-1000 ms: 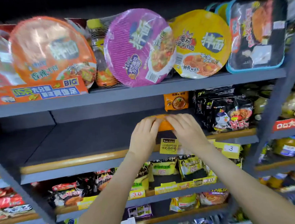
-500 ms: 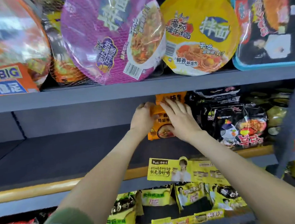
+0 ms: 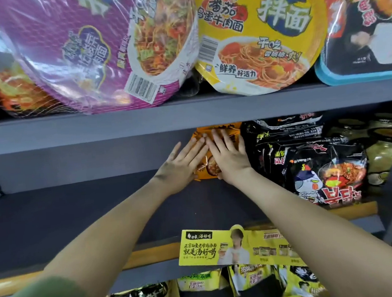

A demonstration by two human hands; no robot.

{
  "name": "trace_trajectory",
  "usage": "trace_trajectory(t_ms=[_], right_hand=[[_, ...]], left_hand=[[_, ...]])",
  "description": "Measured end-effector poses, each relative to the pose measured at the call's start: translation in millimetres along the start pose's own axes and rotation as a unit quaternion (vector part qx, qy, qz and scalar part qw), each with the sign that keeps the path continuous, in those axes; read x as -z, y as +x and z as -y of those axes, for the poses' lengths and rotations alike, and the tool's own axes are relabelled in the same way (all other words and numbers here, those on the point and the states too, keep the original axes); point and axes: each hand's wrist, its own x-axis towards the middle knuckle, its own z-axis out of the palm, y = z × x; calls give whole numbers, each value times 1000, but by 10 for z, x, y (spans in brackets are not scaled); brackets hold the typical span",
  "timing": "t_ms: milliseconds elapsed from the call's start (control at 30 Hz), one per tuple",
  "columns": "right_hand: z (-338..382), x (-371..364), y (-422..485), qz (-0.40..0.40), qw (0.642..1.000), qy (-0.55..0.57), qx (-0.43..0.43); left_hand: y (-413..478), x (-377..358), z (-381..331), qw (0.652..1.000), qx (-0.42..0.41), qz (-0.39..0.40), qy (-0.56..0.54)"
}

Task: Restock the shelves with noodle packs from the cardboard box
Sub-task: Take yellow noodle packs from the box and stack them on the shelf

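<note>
Hands, 2: our left hand (image 3: pixel 180 166) and right hand (image 3: pixel 229 156), now flat, press orange plastic noodle pack (image 3: pixel 205 171), moved to back of grey shelf (image 3: pixel 78 216); stocked.

L hand (image 3: pixel 180 164) & R hand (image 3: pixel 229 156), fingers straight, press orange noodle pack (image 3: pixel 206 171) upright at back of grey shelf (image 3: pixel 78 218), beside black noodle packs (image 3: pixel 318 162).
</note>
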Motion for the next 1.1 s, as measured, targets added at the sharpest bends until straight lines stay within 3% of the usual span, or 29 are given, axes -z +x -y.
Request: trace_trajectory(t_ms=[100, 400, 600, 800, 967, 1100], right_hand=[[-42, -44, 91, -4, 1000, 2, -17], [-113, -256, 86, -58, 995, -27, -83], [-189, -4, -18, 14, 994, 83, -64], [-61, 263, -346, 74, 981, 168, -69], [227, 467, -791, 135, 976, 159, -62], [328, 606, -1017, 117, 978, 148, -87]], left_hand=[[126, -41, -44, 996, 20, 66, 64], [318, -32, -243, 991, 50, 75, 103], [262, 340, -362, 976, 170, 134, -34], [108, 715, -557, 958, 195, 196, -78], [-177, 920, -658, 952, 171, 245, -71], [-381, 1117, -663, 953, 175, 238, -70]])
